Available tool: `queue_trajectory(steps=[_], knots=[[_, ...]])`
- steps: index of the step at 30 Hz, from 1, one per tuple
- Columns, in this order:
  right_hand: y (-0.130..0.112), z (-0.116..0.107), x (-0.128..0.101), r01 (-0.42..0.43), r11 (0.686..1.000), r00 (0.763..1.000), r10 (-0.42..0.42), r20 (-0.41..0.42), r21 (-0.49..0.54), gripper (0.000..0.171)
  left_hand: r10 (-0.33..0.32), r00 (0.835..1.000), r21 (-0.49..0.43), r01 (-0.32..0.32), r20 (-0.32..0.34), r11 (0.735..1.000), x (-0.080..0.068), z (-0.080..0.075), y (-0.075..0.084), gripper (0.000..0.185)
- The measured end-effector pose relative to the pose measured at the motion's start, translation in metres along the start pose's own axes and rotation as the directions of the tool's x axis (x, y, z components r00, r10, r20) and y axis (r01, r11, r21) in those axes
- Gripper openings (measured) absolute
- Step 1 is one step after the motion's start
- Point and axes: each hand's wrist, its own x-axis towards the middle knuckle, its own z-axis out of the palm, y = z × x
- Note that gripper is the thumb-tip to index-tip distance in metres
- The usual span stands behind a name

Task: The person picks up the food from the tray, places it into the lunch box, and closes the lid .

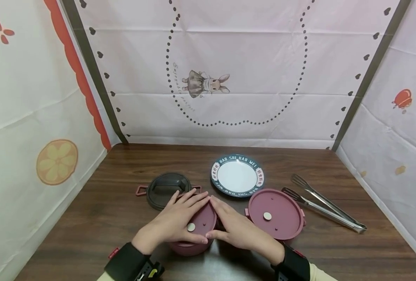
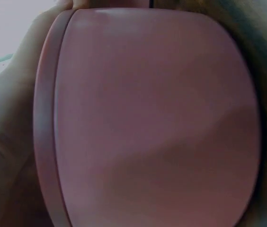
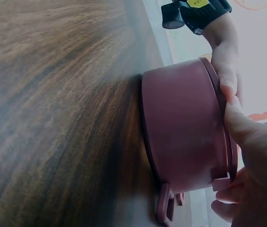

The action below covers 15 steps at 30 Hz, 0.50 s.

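The plate [image 1: 237,175], just beyond the two hands pressing on the pink container, carries "HAO SHI HAO WEI" in white capitals round its dark rim. Two white panels with red characters on that rim are too small to read. Cursive script beside the rabbit [image 1: 206,83] on the backdrop cannot be made out.

Near pink container [image 1: 193,238] mostly hidden under both hands, blurred close-up in left wrist view, forearms cut off by head view's edge

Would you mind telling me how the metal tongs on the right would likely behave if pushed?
The long metal tongs look stiff and smooth, so they would probably slide on the wooden table. Lying flat, they seem unlikely to roll; pushed at one end, they might pivot.
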Motion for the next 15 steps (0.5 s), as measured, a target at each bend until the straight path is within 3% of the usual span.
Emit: queue_trajectory(steps=[5,10,15], knots=[[-0.0015,-0.0002,-0.0009,-0.009,0.999,1.000,0.009,-0.005,-0.046,0.091,-0.003,1.000,0.018,0.003,0.002,1.000,0.0002,0.0001,0.0024,0.105],[-0.0009,0.0024,-0.0027,-0.019,1.000,1.000,0.019,0.010,-0.002,0.091,0.005,1.000,0.018,-0.005,0.008,1.000,-0.0018,0.0029,0.0022,0.106],[-0.0003,0.0028,-0.0027,-0.017,1.000,1.000,0.017,0.009,0.024,0.090,0.005,0.999,-0.001,-0.005,-0.033,1.000,-0.0040,0.0059,-0.0010,0.108]])
